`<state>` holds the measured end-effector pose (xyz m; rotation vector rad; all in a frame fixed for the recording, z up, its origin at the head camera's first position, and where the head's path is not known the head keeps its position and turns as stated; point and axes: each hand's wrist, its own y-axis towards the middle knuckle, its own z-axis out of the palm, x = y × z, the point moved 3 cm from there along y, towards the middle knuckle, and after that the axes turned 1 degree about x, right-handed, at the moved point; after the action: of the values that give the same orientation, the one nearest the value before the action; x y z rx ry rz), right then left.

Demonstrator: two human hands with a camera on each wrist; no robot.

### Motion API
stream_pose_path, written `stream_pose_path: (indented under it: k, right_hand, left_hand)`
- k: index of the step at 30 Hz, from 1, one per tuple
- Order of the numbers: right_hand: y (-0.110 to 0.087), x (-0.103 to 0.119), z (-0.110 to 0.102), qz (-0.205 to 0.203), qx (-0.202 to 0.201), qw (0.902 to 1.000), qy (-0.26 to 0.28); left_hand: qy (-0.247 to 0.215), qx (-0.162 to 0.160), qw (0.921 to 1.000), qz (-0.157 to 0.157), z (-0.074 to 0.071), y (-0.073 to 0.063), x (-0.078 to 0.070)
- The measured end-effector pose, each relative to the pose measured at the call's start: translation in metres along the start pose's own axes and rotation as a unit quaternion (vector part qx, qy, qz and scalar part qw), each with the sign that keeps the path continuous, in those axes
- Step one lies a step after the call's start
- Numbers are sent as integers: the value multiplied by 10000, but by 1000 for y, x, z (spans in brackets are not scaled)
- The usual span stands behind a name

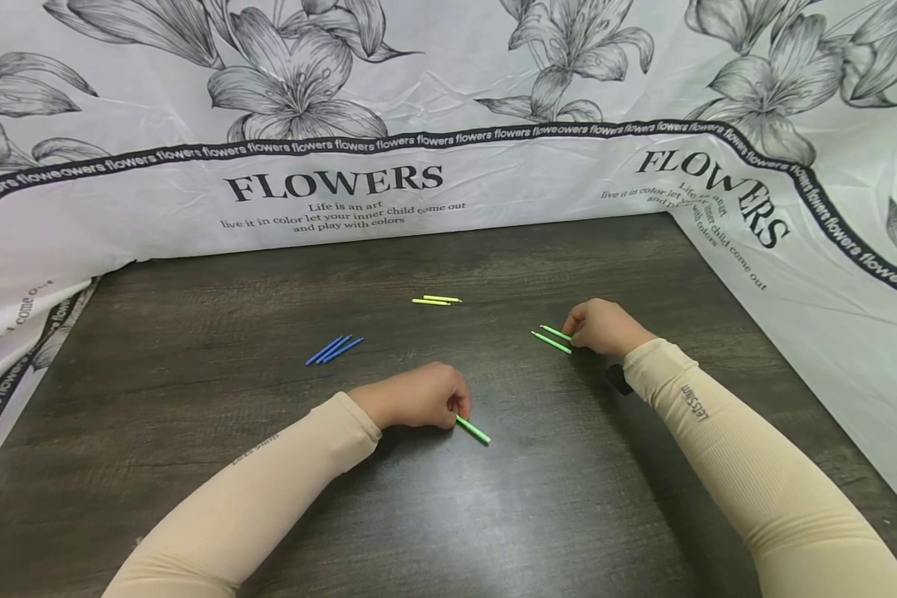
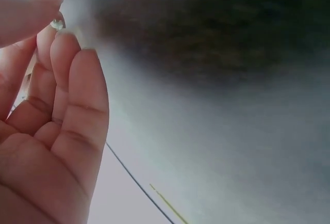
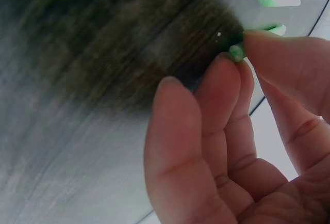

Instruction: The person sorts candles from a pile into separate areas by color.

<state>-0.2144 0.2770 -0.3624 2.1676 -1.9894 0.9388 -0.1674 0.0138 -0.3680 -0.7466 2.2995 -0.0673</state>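
Observation:
My left hand (image 1: pixel 426 397) pinches a thin green candle (image 1: pixel 473 430) between thumb and fingers, low over the front middle of the table; its body sticks out toward the lower right. In the left wrist view a pale wick end (image 2: pixel 57 25) shows at the fingertips. On the right, my right hand (image 1: pixel 605 326) pinches the near end of a second green candle (image 1: pixel 556 333) at table level. Just beside that one lies another green candle (image 1: pixel 551 342), roughly parallel and untouched. The right wrist view shows the pinched candle's blunt end (image 3: pixel 236 53) between thumb and finger.
Two yellow candles (image 1: pixel 443 298) lie side by side toward the back of the dark wood table (image 1: pixel 217 291). Three blue candles (image 1: pixel 344 350) lie together left of centre. White flower-printed cloth (image 1: pixel 493 183) borders the back and sides. A small black object (image 1: pixel 618 379) shows under the right wrist.

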Motion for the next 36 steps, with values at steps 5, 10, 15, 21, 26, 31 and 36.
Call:
stream_pose_path:
  k: [5, 10, 15, 21, 26, 31, 36]
  right_hand:
    - [0, 1, 0, 10, -6, 10000, 14]
    - [1, 0, 1, 8, -14, 10000, -10]
    - [1, -1, 2, -19, -7, 10000, -9]
    - [1, -1, 2, -49, -29, 10000, -2]
    - [1, -2, 2, -49, -57, 10000, -15]
    - [1, -1, 2, -40, -50, 10000, -20]
    - [0, 0, 1, -29, -46, 10000, -31]
  left_hand:
    - [-17, -233, 9996, 162, -5, 7, -1]
    - [-85, -454, 9987, 225, -12, 14, -5]
    - [-263, -621, 9974, 263, -17, 19, -9]
    - [-631, -773, 9948, 190, -22, 28, -9]
    - [-1006, -833, 9914, 81, -26, 33, -8]
    - [-950, -926, 9911, 90, -28, 40, -6]
    - [-606, -1106, 9920, 44, -32, 48, -9]
